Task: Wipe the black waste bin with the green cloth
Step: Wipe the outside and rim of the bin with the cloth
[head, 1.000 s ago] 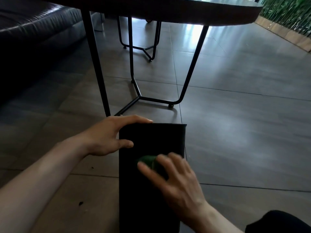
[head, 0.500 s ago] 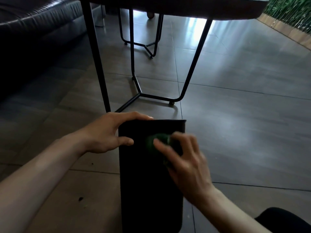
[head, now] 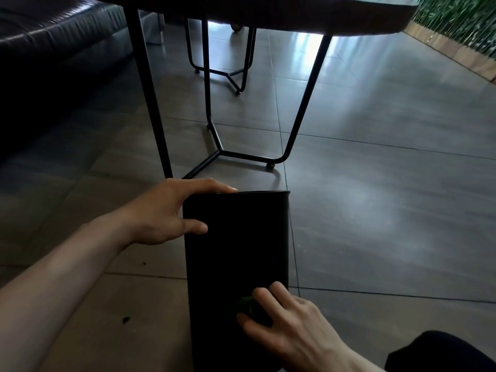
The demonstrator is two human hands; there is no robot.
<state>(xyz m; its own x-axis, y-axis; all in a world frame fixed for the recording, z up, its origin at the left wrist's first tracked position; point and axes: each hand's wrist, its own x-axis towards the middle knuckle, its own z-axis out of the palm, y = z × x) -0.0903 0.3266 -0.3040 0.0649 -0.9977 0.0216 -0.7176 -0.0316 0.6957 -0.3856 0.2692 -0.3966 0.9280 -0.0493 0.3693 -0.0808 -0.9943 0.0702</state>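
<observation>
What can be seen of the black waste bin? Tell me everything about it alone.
The black waste bin is a tall, matte, smooth-sided container, plastic by its look, with rounded corners and a thin rim at its far end. It seems to lie tilted toward the camera on the tiled floor, near the table legs. The left hand grips its far left corner, thumb on the side. The right hand presses the green cloth against its near part.

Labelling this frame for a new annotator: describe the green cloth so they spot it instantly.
Start at the black waste bin lying on the tiled floor in front of the table legs. On its near end, the right hand presses a small bunched green cloth, the only green on the dark surface.
</observation>
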